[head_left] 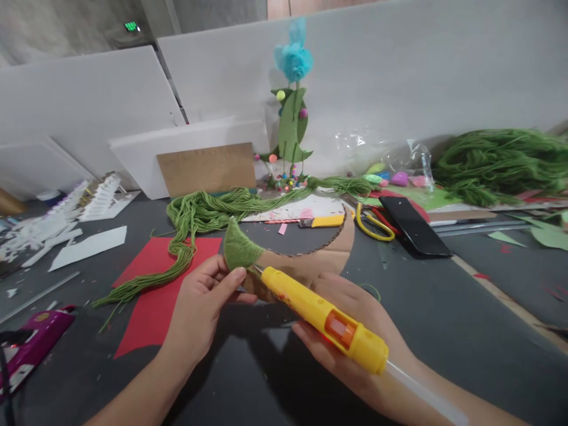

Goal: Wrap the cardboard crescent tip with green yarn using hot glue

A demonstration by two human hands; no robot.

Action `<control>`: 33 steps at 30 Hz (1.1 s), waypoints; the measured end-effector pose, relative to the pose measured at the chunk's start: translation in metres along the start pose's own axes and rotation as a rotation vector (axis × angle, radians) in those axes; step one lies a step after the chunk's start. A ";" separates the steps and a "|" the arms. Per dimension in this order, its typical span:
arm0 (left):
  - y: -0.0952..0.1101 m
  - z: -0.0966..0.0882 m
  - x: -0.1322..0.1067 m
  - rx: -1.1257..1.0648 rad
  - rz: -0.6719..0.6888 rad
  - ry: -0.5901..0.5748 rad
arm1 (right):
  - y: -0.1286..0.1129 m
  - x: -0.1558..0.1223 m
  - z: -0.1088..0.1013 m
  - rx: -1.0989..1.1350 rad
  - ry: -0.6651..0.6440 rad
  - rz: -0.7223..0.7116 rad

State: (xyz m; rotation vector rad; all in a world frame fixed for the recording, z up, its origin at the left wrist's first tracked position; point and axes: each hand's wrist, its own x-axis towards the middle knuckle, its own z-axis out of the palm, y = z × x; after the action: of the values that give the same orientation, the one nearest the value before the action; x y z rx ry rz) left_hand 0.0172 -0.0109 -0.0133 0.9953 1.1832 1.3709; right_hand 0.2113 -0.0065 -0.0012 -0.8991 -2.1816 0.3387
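A cardboard crescent (306,263) is held above the dark table, its left tip wrapped in green yarn (241,245). My left hand (208,296) pinches that wrapped end between thumb and fingers. In my right hand (355,331) lies a yellow hot glue gun (310,305) with a clear glue stick (426,390) sticking out of its back. The gun's nozzle points at the edge of the yarn wrapping, close to my left thumb; whether it touches cannot be made out. Part of the crescent's lower edge is hidden behind the gun and my right hand.
A green yarn skein (204,210) trails over red paper (151,302). Beyond the crescent lie a yellow utility knife (326,221), yellow-handled scissors (375,225) and a black phone (412,225). A green crescent decoration with a blue flower (293,62) stands at the back.
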 end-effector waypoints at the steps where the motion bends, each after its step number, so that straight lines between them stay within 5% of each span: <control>1: 0.000 0.000 0.000 0.000 0.000 -0.001 | 0.000 0.000 0.001 0.001 0.001 0.013; 11: -0.002 0.000 -0.001 0.045 0.032 0.012 | -0.003 0.002 0.000 -0.050 -0.028 -0.059; 33: -0.001 0.001 -0.001 0.037 0.027 0.000 | -0.004 0.001 -0.002 -0.014 -0.132 0.085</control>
State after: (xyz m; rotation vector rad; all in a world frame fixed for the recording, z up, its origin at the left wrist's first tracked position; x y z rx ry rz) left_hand 0.0181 -0.0120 -0.0141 1.0408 1.2028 1.3744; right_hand 0.2104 -0.0087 0.0020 -1.0045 -2.2725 0.4359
